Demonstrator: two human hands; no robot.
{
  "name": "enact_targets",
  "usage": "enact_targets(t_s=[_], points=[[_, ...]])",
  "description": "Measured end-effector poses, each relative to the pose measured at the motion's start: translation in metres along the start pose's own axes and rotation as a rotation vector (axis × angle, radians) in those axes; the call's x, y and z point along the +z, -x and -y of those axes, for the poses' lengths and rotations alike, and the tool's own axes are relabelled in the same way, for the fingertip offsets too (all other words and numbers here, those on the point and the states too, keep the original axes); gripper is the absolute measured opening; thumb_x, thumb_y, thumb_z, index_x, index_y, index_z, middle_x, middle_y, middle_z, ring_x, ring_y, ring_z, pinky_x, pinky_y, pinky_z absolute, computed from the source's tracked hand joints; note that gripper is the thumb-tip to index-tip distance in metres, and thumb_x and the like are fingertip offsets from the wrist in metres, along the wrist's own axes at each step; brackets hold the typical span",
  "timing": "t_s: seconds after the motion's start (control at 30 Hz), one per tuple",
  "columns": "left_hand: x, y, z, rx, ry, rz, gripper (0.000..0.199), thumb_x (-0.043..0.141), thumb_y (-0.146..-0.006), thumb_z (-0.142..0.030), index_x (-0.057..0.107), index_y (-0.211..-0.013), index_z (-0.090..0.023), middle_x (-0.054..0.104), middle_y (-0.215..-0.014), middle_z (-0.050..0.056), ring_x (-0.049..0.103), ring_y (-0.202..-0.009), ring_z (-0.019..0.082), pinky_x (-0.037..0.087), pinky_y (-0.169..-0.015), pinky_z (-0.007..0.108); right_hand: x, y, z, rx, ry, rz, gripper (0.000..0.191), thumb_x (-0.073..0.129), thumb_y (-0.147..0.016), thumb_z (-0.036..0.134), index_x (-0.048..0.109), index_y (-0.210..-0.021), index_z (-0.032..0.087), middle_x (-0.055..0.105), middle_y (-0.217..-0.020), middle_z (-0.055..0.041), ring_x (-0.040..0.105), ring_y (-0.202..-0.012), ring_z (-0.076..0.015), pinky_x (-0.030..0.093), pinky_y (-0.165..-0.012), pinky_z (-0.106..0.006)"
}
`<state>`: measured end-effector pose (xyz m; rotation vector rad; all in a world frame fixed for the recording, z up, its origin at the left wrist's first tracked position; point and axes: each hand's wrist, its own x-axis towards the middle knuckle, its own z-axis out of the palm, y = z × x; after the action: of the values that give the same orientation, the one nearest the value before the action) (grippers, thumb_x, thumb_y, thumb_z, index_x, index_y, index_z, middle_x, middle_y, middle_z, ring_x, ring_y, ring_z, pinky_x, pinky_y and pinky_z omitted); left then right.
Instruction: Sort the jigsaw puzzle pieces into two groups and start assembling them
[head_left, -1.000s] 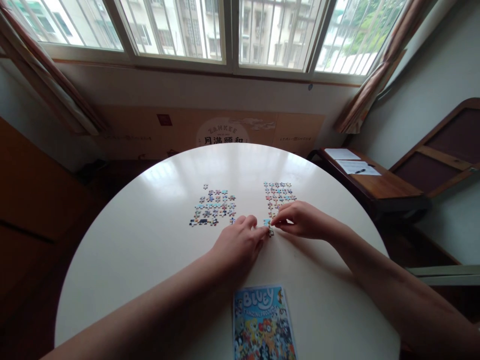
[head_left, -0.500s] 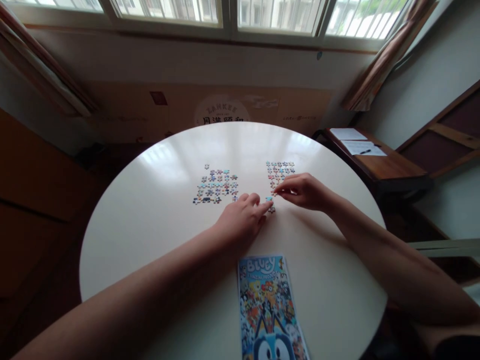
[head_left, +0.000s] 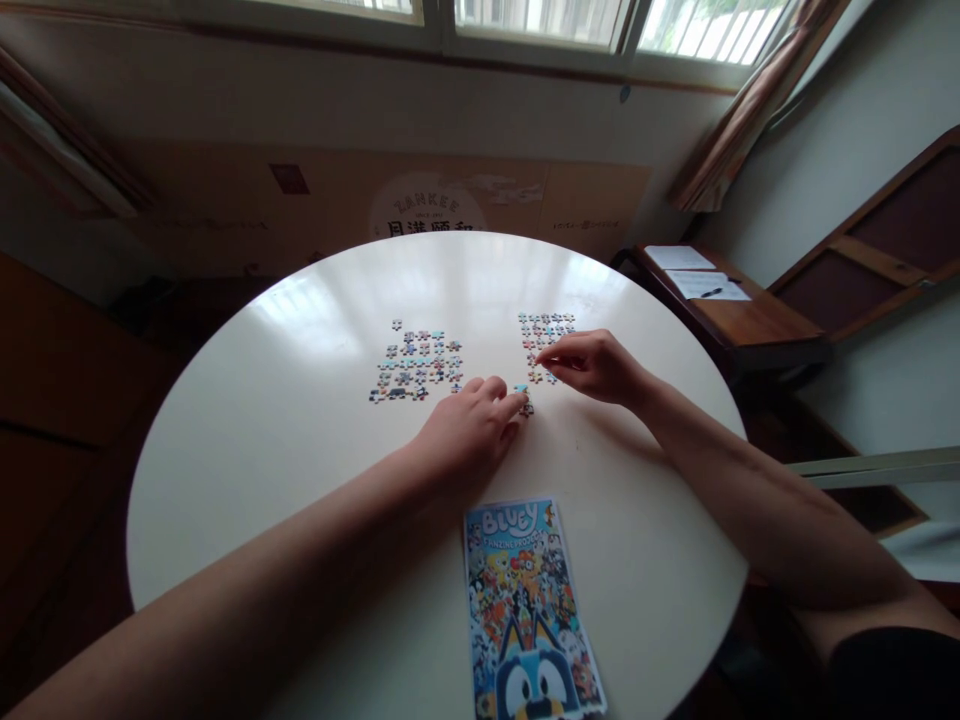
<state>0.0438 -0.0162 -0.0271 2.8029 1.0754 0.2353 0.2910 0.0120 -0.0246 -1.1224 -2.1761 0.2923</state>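
My left hand (head_left: 474, 415) rests on the white table, its index finger and thumb at the edge of a small clump of joined puzzle pieces (head_left: 527, 405). Its other fingers are curled. To the right, my right hand (head_left: 596, 365) has thumb and fingertips pinched together at the left side of a group of puzzle pieces (head_left: 547, 322) laid out in rows. Whatever those fingertips hold is too small to make out, and the hand covers part of the group. Another spread of loose puzzle pieces (head_left: 420, 365) lies left of my left hand.
A Bluey picture sheet (head_left: 525, 600) lies near me on the round white table (head_left: 247, 480). One lone puzzle piece (head_left: 397, 325) sits behind the left spread. Beyond the table's right edge, a wooden desk (head_left: 772, 325) carries papers (head_left: 705, 285) and a pen.
The view has shifted, so everything sits a little further left and higher. My right fingertips have moved slightly away from me along the right group. My left hand stays at the joined pieces.
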Motion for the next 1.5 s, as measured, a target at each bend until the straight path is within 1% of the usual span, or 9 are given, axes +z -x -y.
enact_targets(t_s=[0.1,0.23,0.5,0.63,0.73,0.87,0.93,1.13,1.5], points=[[-0.001,0.002,0.003,0.014,0.044,-0.029,0.037,0.055,-0.094,-0.026,0.058,-0.13,-0.02,0.062,-0.124,0.011,0.056,-0.112,0.028,0.052,-0.085,0.04,0.0,0.0,0.002,0.006,-0.032,-0.015,0.02,0.06,-0.086,0.02,0.079,-0.092,0.017,0.073,-0.076,-0.0024,0.054,-0.059,-0.0104,0.046,-0.059,-0.027],[-0.006,0.006,0.004,0.031,0.097,-0.042,0.024,0.056,-0.09,-0.017,0.062,-0.113,-0.019,0.065,-0.119,0.01,0.06,-0.107,0.026,0.053,-0.089,0.041,-0.002,0.001,0.005,-0.006,-0.052,-0.036,0.019,0.06,-0.087,0.02,0.078,-0.092,0.018,0.074,-0.078,-0.0027,0.055,-0.058,-0.0104,0.047,-0.058,-0.028],[-0.01,0.012,0.004,0.115,0.068,-0.073,0.022,0.051,-0.082,-0.008,0.063,-0.099,-0.018,0.067,-0.109,0.009,0.062,-0.094,0.022,0.055,-0.077,0.036,0.002,0.005,0.006,0.028,-0.119,-0.074,0.016,0.061,-0.088,0.022,0.076,-0.092,0.017,0.072,-0.075,-0.0034,0.053,-0.054,-0.0113,0.046,-0.053,-0.027],[-0.017,0.013,0.01,0.184,0.079,-0.109,0.024,0.046,-0.081,-0.001,0.062,-0.079,-0.019,0.068,-0.094,0.005,0.06,-0.081,0.017,0.052,-0.071,0.031,0.003,0.005,0.009,-0.006,-0.12,-0.054,0.017,0.054,-0.08,0.011,0.069,-0.076,0.019,0.064,-0.063,0.0007,0.049,-0.051,-0.0107,0.042,-0.05,-0.025],[-0.03,0.014,0.025,0.177,0.097,-0.232,0.034,0.04,-0.077,0.006,0.061,-0.069,-0.019,0.066,-0.087,0.003,0.058,-0.08,0.015,0.051,-0.071,0.03,0.002,0.005,0.01,-0.003,-0.136,-0.057,0.018,0.05,-0.077,0.01,0.063,-0.068,0.019,0.058,-0.058,0.0019,0.045,-0.049,-0.0103,0.037,-0.047,-0.024],[-0.058,0.021,0.061,-0.002,0.042,-0.471,0.036,0.038,-0.074,0.005,0.063,-0.066,-0.019,0.065,-0.084,0.005,0.059,-0.08,0.017,0.052,-0.072,0.031,0.001,0.005,0.01,0.054,-0.15,-0.11,0.017,0.051,-0.075,0.012,0.065,-0.069,0.02,0.059,-0.057,0.0016,0.043,-0.046,-0.0102,0.034,-0.044,-0.025],[-0.071,0.026,0.081,-0.135,-0.014,-0.524,0.034,0.04,-0.073,0.003,0.065,-0.069,-0.019,0.066,-0.085,0.005,0.06,-0.08,0.018,0.051,-0.071,0.032,0.0,0.006,0.01,0.075,-0.157,-0.133,0.016,0.053,-0.075,0.013,0.067,-0.07,0.02,0.061,-0.058,0.0008,0.045,-0.046,-0.0107,0.035,-0.045,-0.025],[-0.077,0.032,0.11,-0.427,-0.128,-0.32,0.028,0.048,-0.083,-0.01,0.073,-0.08,-0.02,0.071,-0.099,0.005,0.064,-0.076,0.019,0.049,-0.065,0.032,0.0,0.006,0.01,0.092,-0.181,-0.145,0.016,0.054,-0.075,0.013,0.068,-0.071,0.02,0.063,-0.058,0.0002,0.046,-0.044,-0.0111,0.036,-0.043,-0.025],[-0.061,0.029,0.132,-0.647,-0.132,-0.291,0.03,0.047,-0.091,-0.018,0.075,-0.103,-0.022,0.075,-0.109,0.006,0.068,-0.095,0.024,0.053,-0.08,0.033,-0.002,0.008,0.007,0.092,-0.165,-0.164,0.016,0.056,-0.078,0.014,0.07,-0.074,0.02,0.068,-0.065,-0.0021,0.054,-0.05,-0.014,0.041,-0.047,-0.026]])
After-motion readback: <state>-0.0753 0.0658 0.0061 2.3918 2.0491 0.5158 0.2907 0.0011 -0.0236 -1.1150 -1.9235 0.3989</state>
